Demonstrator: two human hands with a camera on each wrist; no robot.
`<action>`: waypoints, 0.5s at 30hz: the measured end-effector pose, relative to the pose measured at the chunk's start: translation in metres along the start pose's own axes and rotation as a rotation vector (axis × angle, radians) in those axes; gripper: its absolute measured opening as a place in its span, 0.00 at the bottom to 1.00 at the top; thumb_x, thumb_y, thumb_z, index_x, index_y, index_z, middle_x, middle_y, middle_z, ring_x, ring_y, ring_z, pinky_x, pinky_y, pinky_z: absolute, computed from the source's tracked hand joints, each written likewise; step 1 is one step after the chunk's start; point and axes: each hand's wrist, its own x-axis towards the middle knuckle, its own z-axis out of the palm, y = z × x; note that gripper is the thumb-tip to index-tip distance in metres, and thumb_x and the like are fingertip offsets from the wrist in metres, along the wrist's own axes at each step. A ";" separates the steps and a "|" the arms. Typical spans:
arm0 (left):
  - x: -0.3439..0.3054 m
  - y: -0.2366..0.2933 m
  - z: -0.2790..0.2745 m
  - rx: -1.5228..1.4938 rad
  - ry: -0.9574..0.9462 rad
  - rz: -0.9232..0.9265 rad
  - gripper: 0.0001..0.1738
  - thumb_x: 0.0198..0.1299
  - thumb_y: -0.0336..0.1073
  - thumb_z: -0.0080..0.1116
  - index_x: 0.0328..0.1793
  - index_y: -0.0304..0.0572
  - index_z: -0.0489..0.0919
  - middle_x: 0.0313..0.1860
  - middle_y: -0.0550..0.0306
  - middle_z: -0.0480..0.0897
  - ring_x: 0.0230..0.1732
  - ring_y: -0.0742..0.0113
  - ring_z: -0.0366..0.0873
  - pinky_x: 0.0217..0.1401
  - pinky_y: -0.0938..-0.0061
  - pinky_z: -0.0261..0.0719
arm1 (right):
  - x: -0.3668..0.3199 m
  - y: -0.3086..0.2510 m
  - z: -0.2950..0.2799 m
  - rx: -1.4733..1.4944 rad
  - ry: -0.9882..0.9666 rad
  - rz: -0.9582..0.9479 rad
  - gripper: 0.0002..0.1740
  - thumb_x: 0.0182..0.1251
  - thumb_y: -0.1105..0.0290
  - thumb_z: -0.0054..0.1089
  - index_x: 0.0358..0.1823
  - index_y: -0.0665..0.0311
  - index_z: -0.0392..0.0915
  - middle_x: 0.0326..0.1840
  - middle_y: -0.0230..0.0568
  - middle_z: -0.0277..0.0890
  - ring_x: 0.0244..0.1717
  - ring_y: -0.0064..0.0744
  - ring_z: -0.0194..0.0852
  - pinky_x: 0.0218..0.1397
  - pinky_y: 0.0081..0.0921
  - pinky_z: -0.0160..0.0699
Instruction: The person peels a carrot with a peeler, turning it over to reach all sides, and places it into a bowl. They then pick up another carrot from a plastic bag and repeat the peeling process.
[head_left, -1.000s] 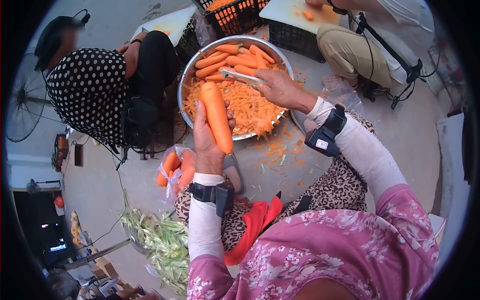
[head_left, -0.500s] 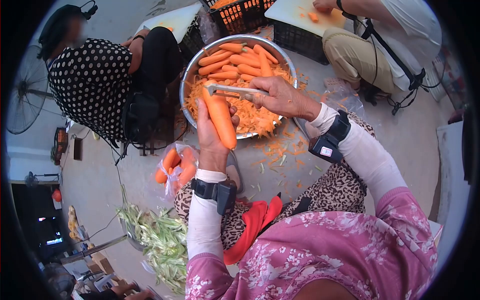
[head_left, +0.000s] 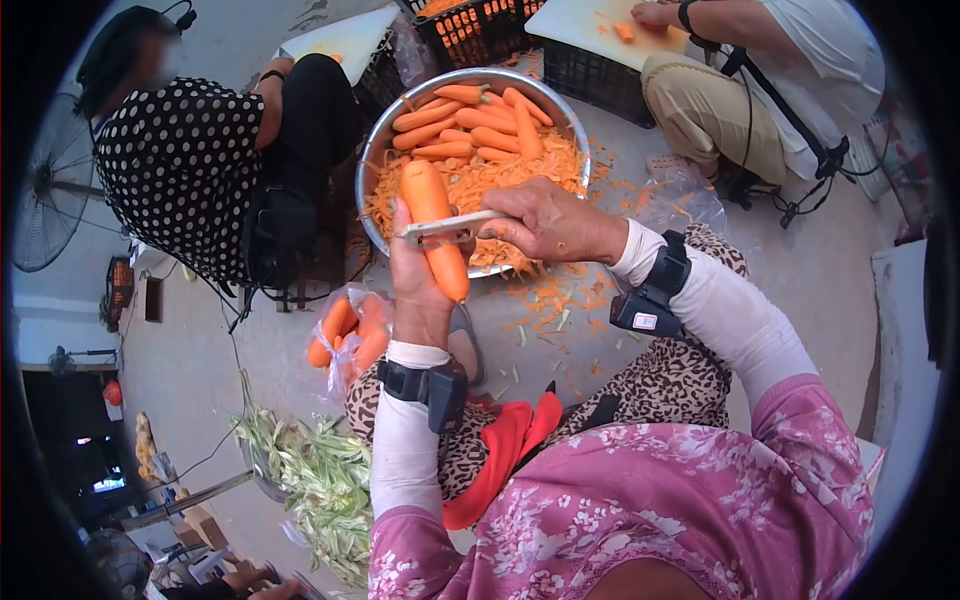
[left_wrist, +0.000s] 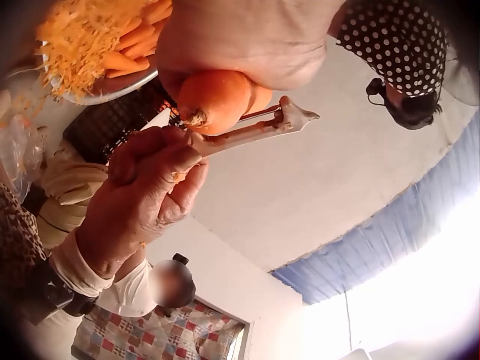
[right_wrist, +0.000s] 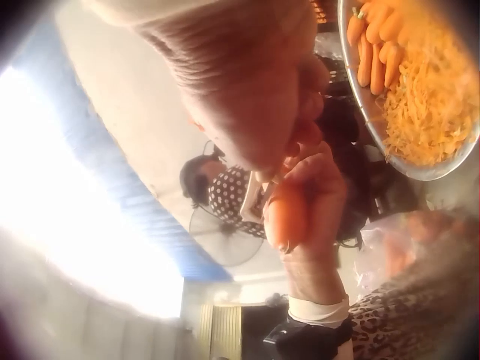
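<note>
A large orange carrot point(head_left: 424, 190) lies along my left hand point(head_left: 415, 280), thumb on one side and fingers curled round the other. My right hand point(head_left: 562, 222) grips the handle of a pale peeler point(head_left: 425, 232). The peeler's head crosses the lower half of the carrot, on the side towards me. In the left wrist view the peeler point(left_wrist: 259, 133) lies right against the carrot's near end point(left_wrist: 210, 101). Beyond both hands stands a metal basin point(head_left: 364, 190) with orange peelings point(head_left: 510, 185) and several whole carrots point(head_left: 490, 120).
A plastic bag of carrots point(head_left: 340, 335) sits left of my foot, with pale green husks or leaves point(head_left: 325, 480) behind it. Scraps point(head_left: 565, 300) litter the floor. Two people sit across, near cutting boards point(head_left: 580, 30) and black crates point(head_left: 595, 85).
My right hand has brought the peeler from above the basin to the carrot's far end, then down along it towards me. My left hand keeps holding the carrot in nearly the same place.
</note>
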 end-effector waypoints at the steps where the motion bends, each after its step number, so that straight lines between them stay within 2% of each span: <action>1: 0.001 0.000 -0.003 0.001 0.000 -0.002 0.28 0.67 0.61 0.39 0.48 0.41 0.71 0.31 0.54 0.75 0.28 0.62 0.74 0.28 0.73 0.75 | 0.002 0.003 0.001 0.000 0.001 0.002 0.12 0.64 0.62 0.53 0.32 0.65 0.71 0.24 0.53 0.71 0.29 0.55 0.72 0.31 0.43 0.68; 3: 0.006 -0.002 -0.010 -0.022 -0.198 -0.084 0.29 0.68 0.61 0.39 0.50 0.41 0.72 0.32 0.55 0.74 0.28 0.64 0.72 0.27 0.76 0.72 | 0.008 0.016 0.001 -0.118 0.132 0.065 0.12 0.66 0.62 0.52 0.33 0.65 0.70 0.26 0.52 0.72 0.30 0.56 0.72 0.32 0.43 0.69; 4: 0.003 -0.004 -0.009 -0.022 -0.201 -0.086 0.29 0.68 0.61 0.39 0.50 0.41 0.72 0.32 0.55 0.74 0.28 0.64 0.72 0.27 0.76 0.72 | 0.011 0.025 -0.001 -0.120 0.134 0.066 0.12 0.66 0.62 0.52 0.33 0.65 0.70 0.26 0.52 0.72 0.30 0.56 0.72 0.32 0.43 0.69; 6: -0.005 -0.007 -0.005 0.069 -0.284 -0.093 0.29 0.68 0.61 0.37 0.51 0.41 0.72 0.33 0.56 0.74 0.29 0.66 0.71 0.26 0.76 0.70 | 0.015 0.048 -0.008 -0.220 0.181 0.221 0.13 0.67 0.62 0.51 0.33 0.66 0.69 0.27 0.52 0.73 0.32 0.56 0.73 0.34 0.44 0.70; 7: -0.012 -0.007 0.003 0.046 -0.340 -0.116 0.29 0.69 0.60 0.36 0.51 0.40 0.71 0.33 0.55 0.74 0.30 0.66 0.72 0.26 0.76 0.69 | 0.015 0.055 -0.008 -0.273 0.228 0.212 0.12 0.65 0.65 0.55 0.35 0.69 0.74 0.29 0.54 0.75 0.32 0.55 0.73 0.35 0.40 0.72; 10: -0.006 -0.004 -0.001 0.024 -0.305 -0.082 0.29 0.69 0.60 0.36 0.50 0.39 0.71 0.34 0.54 0.74 0.30 0.66 0.72 0.27 0.76 0.71 | 0.018 0.060 -0.007 -0.316 0.224 0.254 0.12 0.64 0.65 0.56 0.38 0.69 0.77 0.30 0.54 0.76 0.35 0.53 0.75 0.38 0.40 0.73; 11: -0.004 -0.004 -0.004 0.004 -0.298 -0.067 0.29 0.69 0.60 0.36 0.50 0.39 0.71 0.34 0.54 0.74 0.30 0.66 0.72 0.27 0.76 0.71 | 0.015 0.057 -0.006 -0.198 0.284 0.284 0.13 0.63 0.65 0.56 0.40 0.68 0.79 0.29 0.54 0.76 0.37 0.49 0.76 0.40 0.38 0.72; 12: -0.001 -0.003 -0.006 0.005 -0.257 -0.041 0.29 0.69 0.60 0.35 0.50 0.39 0.72 0.34 0.54 0.74 0.30 0.65 0.72 0.28 0.75 0.72 | 0.015 0.052 -0.005 -0.198 0.271 0.278 0.13 0.63 0.65 0.56 0.40 0.68 0.79 0.29 0.54 0.76 0.37 0.49 0.76 0.40 0.38 0.72; 14: 0.003 0.001 -0.010 0.017 -0.220 -0.020 0.29 0.69 0.60 0.35 0.49 0.38 0.72 0.34 0.53 0.74 0.31 0.65 0.72 0.29 0.75 0.73 | 0.013 0.046 -0.003 -0.086 0.337 0.264 0.14 0.63 0.63 0.55 0.34 0.70 0.78 0.27 0.53 0.76 0.30 0.48 0.76 0.36 0.39 0.72; 15: 0.003 0.001 -0.011 0.019 -0.212 -0.021 0.30 0.69 0.60 0.35 0.49 0.38 0.72 0.34 0.53 0.74 0.31 0.65 0.72 0.29 0.75 0.73 | 0.014 0.043 -0.003 -0.086 0.337 0.265 0.14 0.63 0.63 0.55 0.34 0.70 0.78 0.27 0.53 0.76 0.30 0.48 0.76 0.36 0.39 0.72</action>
